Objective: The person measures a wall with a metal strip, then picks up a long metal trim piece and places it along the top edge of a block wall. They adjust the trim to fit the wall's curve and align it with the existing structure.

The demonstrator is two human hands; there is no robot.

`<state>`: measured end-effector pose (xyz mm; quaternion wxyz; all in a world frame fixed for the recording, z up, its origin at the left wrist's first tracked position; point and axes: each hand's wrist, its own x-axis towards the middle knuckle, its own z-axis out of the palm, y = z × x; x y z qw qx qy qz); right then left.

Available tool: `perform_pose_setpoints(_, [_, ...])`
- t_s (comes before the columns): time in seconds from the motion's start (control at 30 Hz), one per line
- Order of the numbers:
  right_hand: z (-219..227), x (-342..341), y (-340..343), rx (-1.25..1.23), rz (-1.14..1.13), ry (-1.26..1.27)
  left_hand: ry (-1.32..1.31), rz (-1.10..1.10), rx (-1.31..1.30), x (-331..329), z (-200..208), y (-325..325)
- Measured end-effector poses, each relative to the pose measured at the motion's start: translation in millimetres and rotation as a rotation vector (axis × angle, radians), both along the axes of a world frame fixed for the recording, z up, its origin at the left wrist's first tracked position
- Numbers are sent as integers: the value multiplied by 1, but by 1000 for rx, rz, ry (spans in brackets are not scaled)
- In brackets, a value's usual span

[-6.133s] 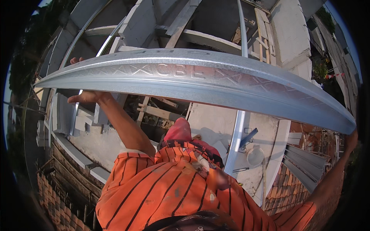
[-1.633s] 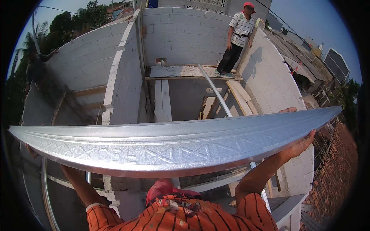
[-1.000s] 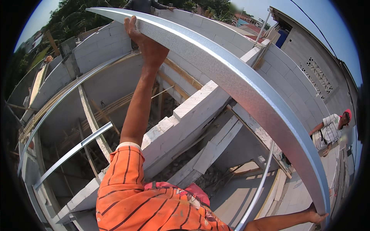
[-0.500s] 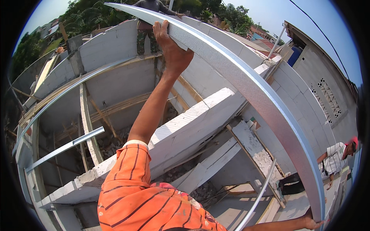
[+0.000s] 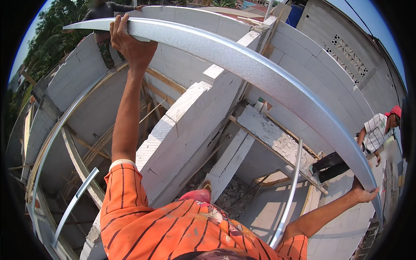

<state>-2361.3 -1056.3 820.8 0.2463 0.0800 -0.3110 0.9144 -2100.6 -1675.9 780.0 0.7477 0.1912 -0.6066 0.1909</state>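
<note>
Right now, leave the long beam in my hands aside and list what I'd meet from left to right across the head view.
Short metal bar → left hand → rubble → blue barrel → right hand → red cap on the co-worker at the far right.

Channel beam [image 5: 264, 69]: smooth metal, glossy, galvanised-looking. Block wall [image 5: 188, 121]: matt, rough-topped. Shirt [image 5: 173, 225], 6 o'clock: matt cloth. Rail [image 5: 294, 184], 4 o'clock: shiny metal.

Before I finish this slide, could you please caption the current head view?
Both hands hold a long metal beam amid pale block walls, with a co-worker at the picture's right.
</note>
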Motion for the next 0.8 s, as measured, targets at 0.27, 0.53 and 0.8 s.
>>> perform_pose_setpoints(0.27, [7, -121, -35, -54, 74, -51, -19, -30, 7, -109, 20, -40])
perform_pose_setpoints(0.53, [34, -220, -117, -218, 97, -138, -145, 22, 24, -207, 31, -87])
perform_pose_setpoints(0.8, [26, -303, -174, -84, 279, 64, -367, -376, 472, -385, -75, -92])
